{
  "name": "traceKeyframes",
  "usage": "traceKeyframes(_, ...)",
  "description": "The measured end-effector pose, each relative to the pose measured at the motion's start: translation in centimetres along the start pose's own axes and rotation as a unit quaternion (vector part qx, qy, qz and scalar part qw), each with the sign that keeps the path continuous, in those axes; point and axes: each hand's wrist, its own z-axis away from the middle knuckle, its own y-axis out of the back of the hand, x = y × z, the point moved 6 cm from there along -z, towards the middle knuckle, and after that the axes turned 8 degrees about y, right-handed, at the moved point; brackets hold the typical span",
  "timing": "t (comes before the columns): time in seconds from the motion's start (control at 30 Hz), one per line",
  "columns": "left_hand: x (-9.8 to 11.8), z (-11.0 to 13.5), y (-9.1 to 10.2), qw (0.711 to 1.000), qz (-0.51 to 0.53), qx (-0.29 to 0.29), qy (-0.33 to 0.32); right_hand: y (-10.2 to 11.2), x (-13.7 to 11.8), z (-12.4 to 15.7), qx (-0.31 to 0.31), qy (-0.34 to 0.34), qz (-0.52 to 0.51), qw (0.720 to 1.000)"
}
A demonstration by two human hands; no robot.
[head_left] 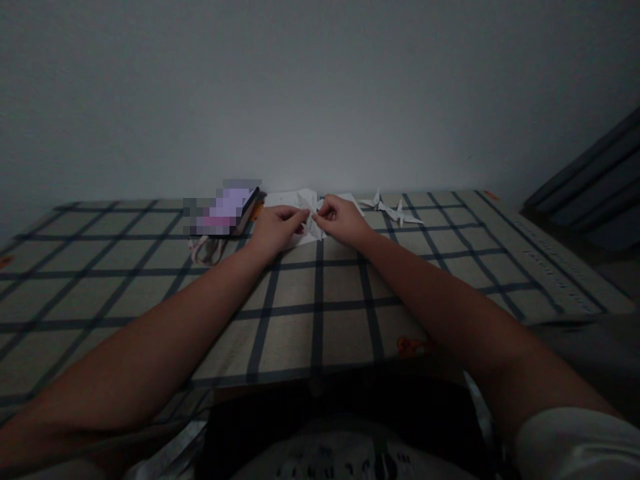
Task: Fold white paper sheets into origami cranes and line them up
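The left hand (pixel 278 229) and right hand (pixel 344 221) both pinch the folded paper (pixel 313 230); two origami cranes (pixel 392 213) lie at its three o'clock.

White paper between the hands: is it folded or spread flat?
Folded: angled facets of the white paper show between left hand and right hand, which hide part.
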Motion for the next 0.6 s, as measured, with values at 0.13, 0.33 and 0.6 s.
traceKeyframes(0.13,0.5,0.3,0.0,0.999,-0.014,0.006,-0.034,0.1,-0.3,0.0,0.012,0.028,-0.001,1.000)
traceKeyframes(0.33,1.0,0.8,-0.4,0.998,-0.037,-0.010,-0.046,0.1,-0.1,-0.1,0.012,0.040,-0.004,0.999)
traceKeyframes(0.6,0.0,0.1,-0.1,1.000,0.019,0.013,-0.008,-0.3,-0.7,-0.1,-0.004,0.080,-0.007,0.997)
